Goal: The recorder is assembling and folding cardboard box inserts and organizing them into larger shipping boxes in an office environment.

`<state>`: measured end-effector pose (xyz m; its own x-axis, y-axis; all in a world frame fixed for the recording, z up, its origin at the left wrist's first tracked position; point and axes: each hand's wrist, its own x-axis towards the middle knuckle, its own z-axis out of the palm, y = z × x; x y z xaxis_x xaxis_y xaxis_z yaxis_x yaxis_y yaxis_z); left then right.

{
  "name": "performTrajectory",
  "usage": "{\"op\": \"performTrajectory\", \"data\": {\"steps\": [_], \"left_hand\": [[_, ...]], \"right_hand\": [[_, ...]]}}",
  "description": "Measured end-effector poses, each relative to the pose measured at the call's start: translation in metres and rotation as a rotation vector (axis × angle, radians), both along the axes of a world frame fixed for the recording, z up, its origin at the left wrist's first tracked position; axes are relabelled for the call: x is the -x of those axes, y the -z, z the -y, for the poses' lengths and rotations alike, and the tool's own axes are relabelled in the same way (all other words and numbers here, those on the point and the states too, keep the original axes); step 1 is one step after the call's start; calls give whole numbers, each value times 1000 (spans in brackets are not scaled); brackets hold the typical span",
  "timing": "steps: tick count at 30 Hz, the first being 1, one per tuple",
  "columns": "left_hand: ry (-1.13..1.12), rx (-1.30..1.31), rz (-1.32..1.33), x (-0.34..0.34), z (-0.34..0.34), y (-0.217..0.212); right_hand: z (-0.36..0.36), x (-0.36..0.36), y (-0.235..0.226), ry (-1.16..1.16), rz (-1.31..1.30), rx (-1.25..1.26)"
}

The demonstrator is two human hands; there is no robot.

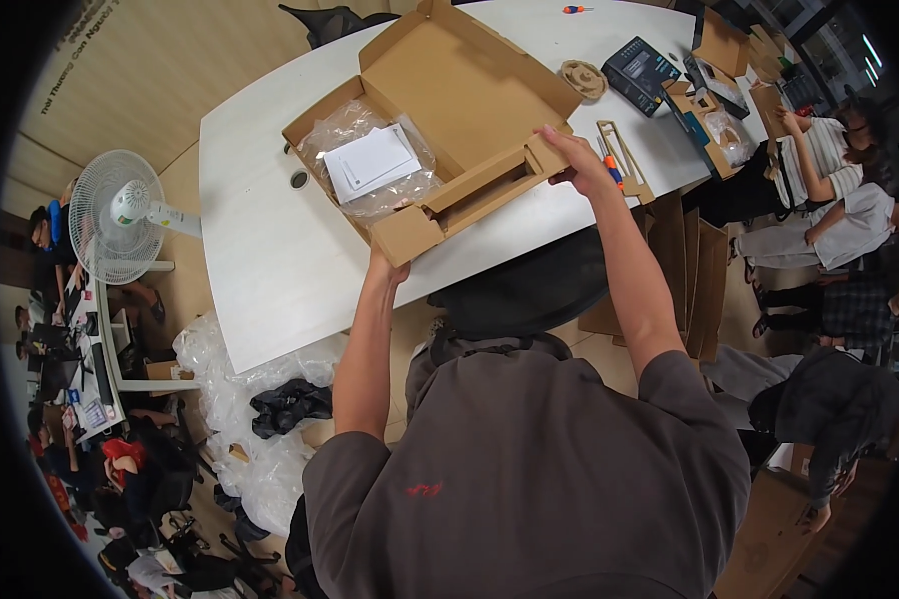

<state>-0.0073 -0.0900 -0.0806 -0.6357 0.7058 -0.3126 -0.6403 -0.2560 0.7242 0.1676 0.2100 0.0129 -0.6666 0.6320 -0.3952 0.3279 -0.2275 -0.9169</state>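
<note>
A long folded cardboard insert (408, 236) with a slot along its middle is held at both ends, over the near edge of an open brown cardboard box (459, 85). My left hand (390, 268) grips its left end from below, with most of the fingers hidden by the cardboard. On the right end, my right hand (575, 160) has its thumb on top and the other fingers underneath. Inside the box, left of the insert, lies a clear plastic bag (348, 125) with white papers (373, 163) on it. The box's lid stands folded back on the far side.
The white table (260, 250) has a cable hole at left. Right of the box lie a moulded pulp piece (583, 80), a black box (641, 75), a screwdriver (612, 170) and opened packages. A fan (120, 215) stands left; plastic wrap (270, 469) covers floor. People stand at right.
</note>
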Motion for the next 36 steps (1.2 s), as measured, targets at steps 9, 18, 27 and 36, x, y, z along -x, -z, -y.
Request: {"op": "performTrajectory", "data": {"steps": [9,18,27,36], "left_hand": [[29,12,-1,0,-4,-23],[-13,19,-15,11,-2,3],[21,-11,85,-11,-2,-34],[-47,141,-409,-50,11,-45]], "right_hand": [[-15,5,-4,-39,-17,-2],[-16,10,-2,-40,-17,35],[-17,-5,-4,-57,-52,46],[26,-20,-14,-51,-372,-58]]}}
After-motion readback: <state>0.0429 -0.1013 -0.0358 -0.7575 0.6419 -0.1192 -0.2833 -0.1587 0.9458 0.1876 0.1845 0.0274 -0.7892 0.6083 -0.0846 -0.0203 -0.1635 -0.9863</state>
